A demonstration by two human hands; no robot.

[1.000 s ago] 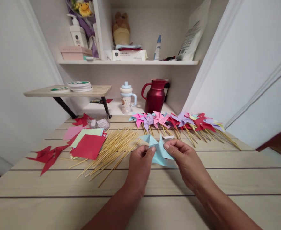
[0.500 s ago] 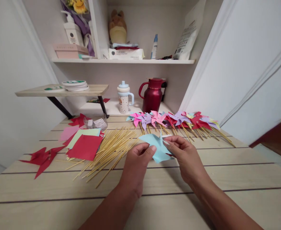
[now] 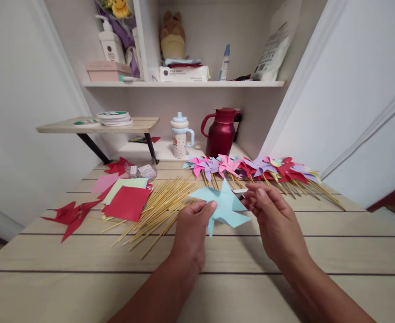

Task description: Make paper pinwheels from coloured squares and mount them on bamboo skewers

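1. Since 0.5 s ago, right hand (image 3: 274, 220) has let go of the blue pinwheel (image 3: 224, 207); fingers now loosely open just beside its right edge.
2. Left hand (image 3: 192, 229) pinches the pinwheel's left side, thumb on top.
3. Pinwheel is held just above the table (image 3: 335, 251), now spread flat toward the camera.
4. Sticks (image 3: 157, 208) lie to the left, red paper (image 3: 127, 202) beyond; finished pinwheels (image 3: 251, 168) behind.

Matt light-blue paper pinwheel (image 3: 224, 207), thin wooden sticks (image 3: 157, 208), pale smooth wood-grain table (image 3: 83, 291).

A red jug (image 3: 220, 130) and lidded cup (image 3: 180, 135) stand behind finished pinwheels (image 3: 251, 168).
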